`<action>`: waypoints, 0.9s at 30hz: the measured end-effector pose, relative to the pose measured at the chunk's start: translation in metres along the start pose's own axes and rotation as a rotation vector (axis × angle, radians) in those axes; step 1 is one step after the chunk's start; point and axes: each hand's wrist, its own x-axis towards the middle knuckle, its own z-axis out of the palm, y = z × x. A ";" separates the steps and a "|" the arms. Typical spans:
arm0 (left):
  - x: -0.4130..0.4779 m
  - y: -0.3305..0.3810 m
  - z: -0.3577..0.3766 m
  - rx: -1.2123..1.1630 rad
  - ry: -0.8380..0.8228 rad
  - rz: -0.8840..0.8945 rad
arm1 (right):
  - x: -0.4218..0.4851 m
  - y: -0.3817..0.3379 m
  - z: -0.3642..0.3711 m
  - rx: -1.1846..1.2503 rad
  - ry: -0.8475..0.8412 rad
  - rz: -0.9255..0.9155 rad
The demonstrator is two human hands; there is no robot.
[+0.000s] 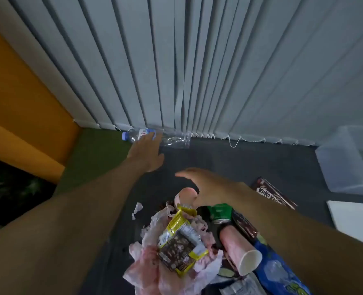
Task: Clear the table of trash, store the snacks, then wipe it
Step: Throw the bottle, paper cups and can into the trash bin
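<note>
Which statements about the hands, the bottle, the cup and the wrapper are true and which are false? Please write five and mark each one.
1. The left hand is stretched out to the plastic bottle. True.
2. The plastic bottle stands upright. False: it lies on its side, close to the blinds.
3. The right hand grips the green can. False: its fingers are spread and hold nothing.
4. The pink cup lies on its side. True.
5. The yellow wrapper lies inside the clear bin. False: it lies on the pink plastic bag, and the bin stands apart at the right.
</note>
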 end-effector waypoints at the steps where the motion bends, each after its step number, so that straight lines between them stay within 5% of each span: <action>1: 0.006 -0.002 0.004 0.028 -0.009 0.009 | 0.005 -0.001 0.002 0.008 -0.032 -0.020; 14: 0.042 -0.003 0.027 0.343 -0.016 -0.022 | 0.020 -0.007 0.018 0.062 -0.247 0.027; 27: 0.017 -0.008 0.027 0.335 0.017 0.004 | 0.003 0.007 0.018 0.284 -0.106 0.230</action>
